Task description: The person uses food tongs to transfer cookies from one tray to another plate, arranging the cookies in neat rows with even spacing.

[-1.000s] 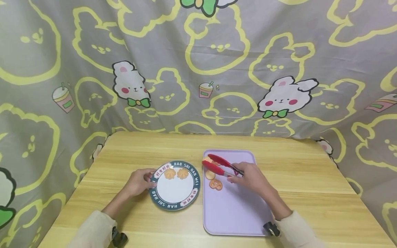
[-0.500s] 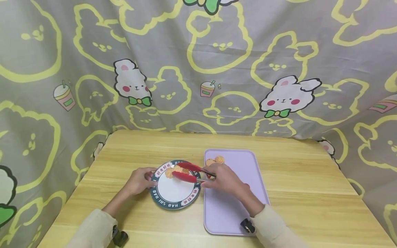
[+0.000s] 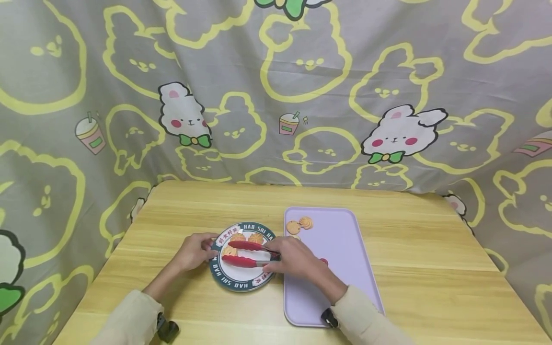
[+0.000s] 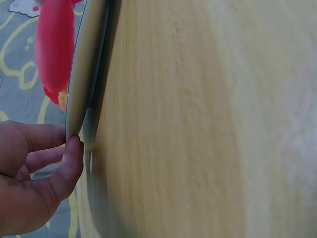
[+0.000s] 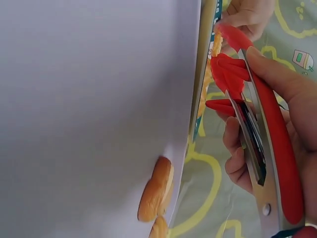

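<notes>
The left hand [image 3: 194, 252] pinches the left rim of a round plate [image 3: 243, 286] with a dark green border; in the left wrist view its thumb and fingers [image 4: 69, 166] hold the plate's edge. Over the plate, the right hand [image 3: 295, 258] grips red-tipped tongs [image 3: 241, 261], whose jaws point left. Between the tips, or just at them, lies a cookie [image 3: 230, 251] at the plate's left part; whether the tips still touch it I cannot tell. Two flower-shaped cookies [image 3: 256, 238] sit behind it. In the right wrist view the tongs [image 5: 277, 148] rest in the right hand.
A purple tray [image 3: 340, 230] lies right of the plate, with a round cookie [image 3: 293, 227] and a swirled one [image 3: 306, 222] at its back left. The right forearm crosses the tray. A patterned curtain [image 3: 241, 62] hangs behind the wooden table [image 3: 422, 268].
The right hand and tongs have moved left from the tray to over the plate, bringing a cookie onto its left part. The left hand has stayed at the plate's rim.
</notes>
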`<action>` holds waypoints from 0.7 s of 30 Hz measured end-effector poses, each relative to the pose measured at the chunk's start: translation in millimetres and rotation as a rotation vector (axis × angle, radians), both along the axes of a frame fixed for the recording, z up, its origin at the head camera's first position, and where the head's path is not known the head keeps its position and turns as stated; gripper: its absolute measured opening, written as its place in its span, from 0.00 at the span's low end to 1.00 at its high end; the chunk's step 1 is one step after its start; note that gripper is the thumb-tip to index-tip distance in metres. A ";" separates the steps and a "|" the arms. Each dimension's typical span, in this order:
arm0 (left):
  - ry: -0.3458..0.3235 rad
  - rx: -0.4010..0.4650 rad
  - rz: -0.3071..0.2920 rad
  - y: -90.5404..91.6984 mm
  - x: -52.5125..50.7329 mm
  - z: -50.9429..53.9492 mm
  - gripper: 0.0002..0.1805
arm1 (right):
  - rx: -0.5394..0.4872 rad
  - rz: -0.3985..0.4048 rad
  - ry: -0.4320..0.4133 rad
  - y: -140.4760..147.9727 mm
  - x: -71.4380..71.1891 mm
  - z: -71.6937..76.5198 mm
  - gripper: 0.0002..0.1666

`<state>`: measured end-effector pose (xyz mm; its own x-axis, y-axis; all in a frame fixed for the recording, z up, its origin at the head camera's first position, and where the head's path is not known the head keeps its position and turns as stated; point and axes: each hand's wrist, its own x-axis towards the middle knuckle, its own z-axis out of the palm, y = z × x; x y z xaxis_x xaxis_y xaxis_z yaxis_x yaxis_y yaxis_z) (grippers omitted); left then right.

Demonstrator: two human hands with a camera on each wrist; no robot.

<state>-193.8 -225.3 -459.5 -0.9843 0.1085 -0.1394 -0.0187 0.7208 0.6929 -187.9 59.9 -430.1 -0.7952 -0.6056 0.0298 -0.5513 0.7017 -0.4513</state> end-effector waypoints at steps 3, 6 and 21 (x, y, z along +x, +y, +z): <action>0.008 0.010 -0.004 -0.5 -0.4 -0.6 0.27 | 0.012 0.001 0.001 -3.4 1.8 -1.3 0.30; 0.010 0.017 -0.004 -0.5 -0.6 -1.1 0.27 | 0.040 -0.015 0.003 -6.1 3.6 -1.1 0.31; 0.011 0.025 0.001 -0.1 -0.3 0.0 0.26 | 0.036 -0.044 0.018 8.2 5.6 7.4 0.35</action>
